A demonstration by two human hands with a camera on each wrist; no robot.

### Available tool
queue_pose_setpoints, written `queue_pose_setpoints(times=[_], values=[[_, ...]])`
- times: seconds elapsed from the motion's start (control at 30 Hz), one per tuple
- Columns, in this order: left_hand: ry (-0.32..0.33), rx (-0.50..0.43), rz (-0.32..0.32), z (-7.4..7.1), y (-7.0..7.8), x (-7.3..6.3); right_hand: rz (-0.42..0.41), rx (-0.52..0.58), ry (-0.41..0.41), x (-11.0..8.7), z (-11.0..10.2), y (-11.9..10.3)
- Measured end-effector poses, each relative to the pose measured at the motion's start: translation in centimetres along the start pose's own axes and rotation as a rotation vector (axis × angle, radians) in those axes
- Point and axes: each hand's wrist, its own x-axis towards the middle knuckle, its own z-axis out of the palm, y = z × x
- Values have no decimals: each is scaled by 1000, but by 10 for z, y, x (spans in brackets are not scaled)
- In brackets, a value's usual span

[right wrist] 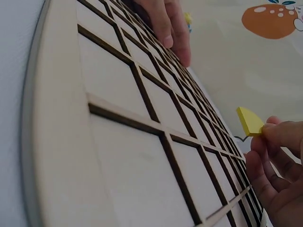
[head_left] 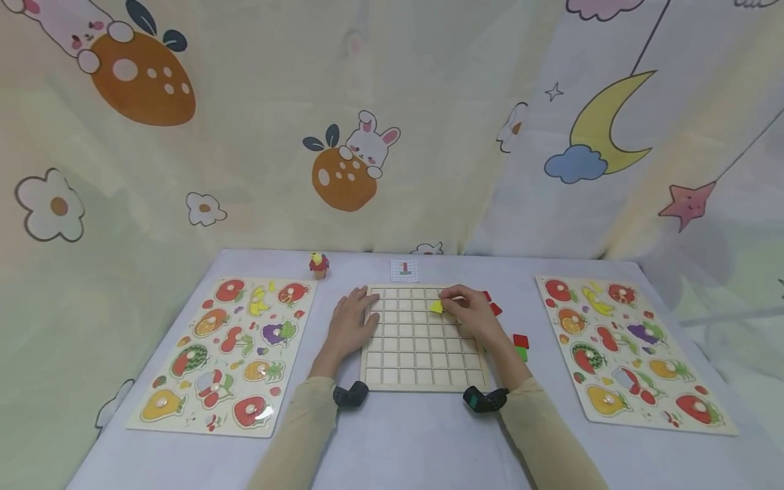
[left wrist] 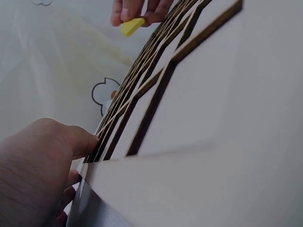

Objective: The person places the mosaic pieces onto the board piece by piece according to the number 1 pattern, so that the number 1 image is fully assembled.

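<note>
In the head view a wooden grid board (head_left: 407, 340) lies in the middle of the table. My right hand (head_left: 468, 313) pinches a small yellow tile (head_left: 437, 306) over the board's upper right. The right wrist view shows this yellow tile (right wrist: 249, 122) with one curved edge, held between thumb and fingertips, apart from the grid. My left hand (head_left: 352, 323) rests at the board's left edge. In the left wrist view the left thumb (left wrist: 85, 141) touches the board's rim, while the other fingers are partly hidden beside it.
Red tiles (head_left: 520, 341) and a green tile (head_left: 522, 354) lie right of the board. A small card (head_left: 405, 270) with a drawn pattern sits behind it, near a little bird-like figure (head_left: 318, 265). Fruit puzzle boards flank it at left (head_left: 229, 367) and right (head_left: 625, 371).
</note>
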Motion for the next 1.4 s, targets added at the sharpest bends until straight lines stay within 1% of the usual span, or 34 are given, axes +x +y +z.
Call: queue_pose_setpoints(times=[0.1, 0.2, 0.47, 0.6, 0.77, 0.87, 1.1, 1.4], values=[[0, 1, 7, 0, 0, -1, 7, -15, -9, 2, 3, -1], [-1, 3, 7, 0, 0, -1, -6, -35, -20, 5, 5, -1], [-6, 12, 4, -1, 0, 0, -64, -6, -26, 12, 11, -3], [-12, 15, -8, -1, 1, 0, -102, 1, -47, 16, 15, -5], [-11, -5, -5, -1, 2, -1, -103, -3, -77, 22, 19, -7], [-10, -6, -4, -1, 2, -2, -107, -23, -88, 25, 22, -8], [-17, 10, 8, 0, 4, -3, -144, -84, -90, 30, 28, -12], [-22, 5, -10, -3, 5, -2, -151, -108, -93, 35, 40, -18]])
